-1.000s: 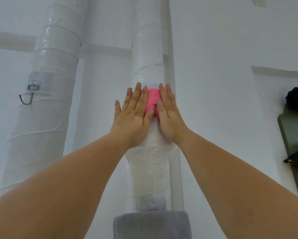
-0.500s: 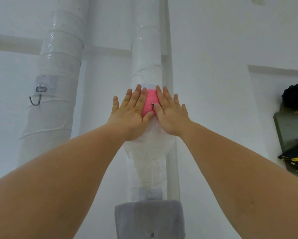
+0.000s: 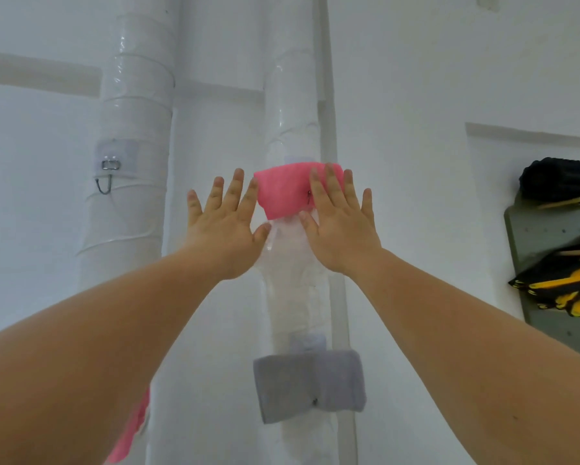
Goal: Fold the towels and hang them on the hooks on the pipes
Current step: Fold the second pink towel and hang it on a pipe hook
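Observation:
A folded pink towel hangs on a hook on the right white pipe; the hook's metal tip pokes through it beside my right hand. My right hand lies flat with spread fingers over the towel's right part. My left hand is spread open just left of the towel, its fingertips at the towel's edge. Lower on the same pipe hangs a folded grey towel. The left white pipe carries a bare metal hook. Another pink towel shows under my left forearm.
White wall behind both pipes. At the right edge stands a grey-green pegboard with a black item and black-and-yellow gloves hung on wooden pegs.
Both hands have drawn apart off the middle of the pink towel, showing its full width. The view has tilted down, bringing the grey towel and the lower pink towel into sight.

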### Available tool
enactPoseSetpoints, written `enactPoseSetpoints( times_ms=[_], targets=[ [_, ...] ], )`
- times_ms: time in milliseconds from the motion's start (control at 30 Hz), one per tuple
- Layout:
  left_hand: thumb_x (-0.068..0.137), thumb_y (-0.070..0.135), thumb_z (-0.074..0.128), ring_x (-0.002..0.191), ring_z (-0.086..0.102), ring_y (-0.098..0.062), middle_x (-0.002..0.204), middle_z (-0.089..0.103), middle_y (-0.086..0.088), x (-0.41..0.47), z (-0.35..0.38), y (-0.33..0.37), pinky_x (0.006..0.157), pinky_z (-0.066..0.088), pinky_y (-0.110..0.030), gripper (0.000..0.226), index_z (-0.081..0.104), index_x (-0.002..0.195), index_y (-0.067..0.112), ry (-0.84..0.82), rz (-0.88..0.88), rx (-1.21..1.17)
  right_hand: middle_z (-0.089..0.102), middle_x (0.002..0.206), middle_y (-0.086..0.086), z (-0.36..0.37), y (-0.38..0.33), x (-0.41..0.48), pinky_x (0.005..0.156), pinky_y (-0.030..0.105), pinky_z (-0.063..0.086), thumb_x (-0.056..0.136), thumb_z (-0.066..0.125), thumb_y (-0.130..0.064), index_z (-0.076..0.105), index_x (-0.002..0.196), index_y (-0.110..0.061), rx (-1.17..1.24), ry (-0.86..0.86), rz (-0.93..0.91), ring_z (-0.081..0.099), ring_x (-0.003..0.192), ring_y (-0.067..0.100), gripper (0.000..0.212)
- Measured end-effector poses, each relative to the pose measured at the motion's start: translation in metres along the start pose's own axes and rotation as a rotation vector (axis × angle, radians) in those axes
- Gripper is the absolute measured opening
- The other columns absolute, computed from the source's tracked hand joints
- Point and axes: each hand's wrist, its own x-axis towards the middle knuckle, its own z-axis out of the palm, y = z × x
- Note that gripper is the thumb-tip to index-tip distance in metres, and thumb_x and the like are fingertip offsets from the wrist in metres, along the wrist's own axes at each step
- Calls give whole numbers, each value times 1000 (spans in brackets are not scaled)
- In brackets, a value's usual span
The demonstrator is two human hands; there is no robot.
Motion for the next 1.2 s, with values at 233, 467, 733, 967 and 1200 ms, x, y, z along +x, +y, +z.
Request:
enactPoseSetpoints(
  times_ms=[233, 467, 733, 967, 1200],
  targets=[
    [101, 57, 32, 157, -2, -31, 171, -1, -4, -49, -29, -77, 124, 1, -60, 68, 11, 160, 33, 48, 58, -99, -12, 169, 2, -5, -87, -38, 125, 51, -7, 103, 24, -57, 3, 160, -39, -67, 11, 65, -17, 155, 25, 63],
    [98, 59, 39, 155, 9, -30, 168, 15, -4, -105, -38, -202, 124, 8, -60, 59, 32, 152, 35, -1, 216, -237, 0, 169, 4, 5, -221, -73, 124, 55, 2, 98, 29, -65, 27, 151, -44, -125, -84, 256, -2, 156, 27, 57],
    [103, 50, 33, 152, 19, -29, 167, 22, -2, -130, -17, -286, 121, 18, -58, 53, 34, 153, 33, -57, 193, -554, 6, 169, 3, 7, -323, -92, 123, 56, 6, 101, 29, -62, 35, 148, -45, -190, -256, 402, 4, 155, 26, 50],
    [104, 40, 34, 149, 26, -34, 168, 21, -6, -173, 37, -321, 120, 21, -57, 54, 29, 157, 32, -97, 223, -619, 18, 167, 5, 21, -347, -123, 121, 52, 19, 104, 29, -54, 42, 145, -40, -220, -281, 501, 17, 152, 29, 45],
    [103, 48, 34, 151, 21, -38, 170, 13, -11, -233, 66, -320, 121, 16, -61, 60, 23, 159, 30, -262, 185, -579, 25, 164, 9, 46, -369, -186, 120, 53, 20, 105, 29, -52, 43, 146, -36, -111, -320, 489, 22, 151, 29, 47]
  ],
)
